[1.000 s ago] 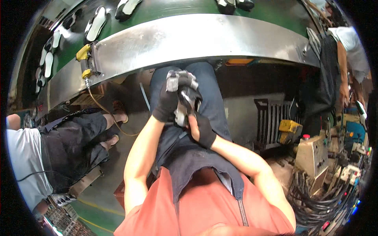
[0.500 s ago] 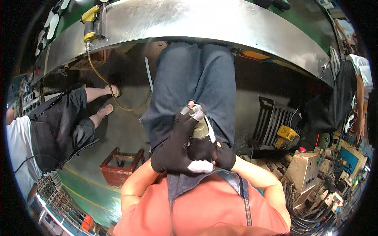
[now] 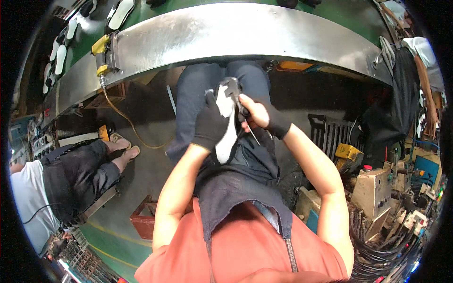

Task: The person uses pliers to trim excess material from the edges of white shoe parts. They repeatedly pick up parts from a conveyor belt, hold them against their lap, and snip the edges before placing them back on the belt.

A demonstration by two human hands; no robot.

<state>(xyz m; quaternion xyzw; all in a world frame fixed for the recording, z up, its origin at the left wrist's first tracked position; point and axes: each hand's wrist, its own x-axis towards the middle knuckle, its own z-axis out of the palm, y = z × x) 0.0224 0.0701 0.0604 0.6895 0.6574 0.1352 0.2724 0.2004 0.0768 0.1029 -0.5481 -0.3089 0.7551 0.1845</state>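
My left hand (image 3: 209,125), in a black glove, is closed around a shoe (image 3: 226,145) above my lap. Its white underside faces up and its narrow end points away from me. My right hand (image 3: 258,114) wears a black glove with bare fingers and is closed on a dark metal hand tool that looks like pincers (image 3: 231,88). The tool's head lies over the far end of the shoe, and a thin handle sticks out below my fingers. Motion blurs the spot where tool and shoe meet, so I cannot tell whether the jaws grip anything.
A metal-edged bench (image 3: 203,28) with a green belt runs ahead. On it rests a yellow air stapler (image 3: 100,54) with a hose; white-soled shoes (image 3: 60,59) lie at far left. A seated person (image 3: 71,177) is at left, a red stool (image 3: 144,219) nearby, machinery (image 3: 375,191) at right.
The shoe, earlier held close to my body with its dark upper showing, is now farther out with its white underside up. My right hand has come into view holding the tool.
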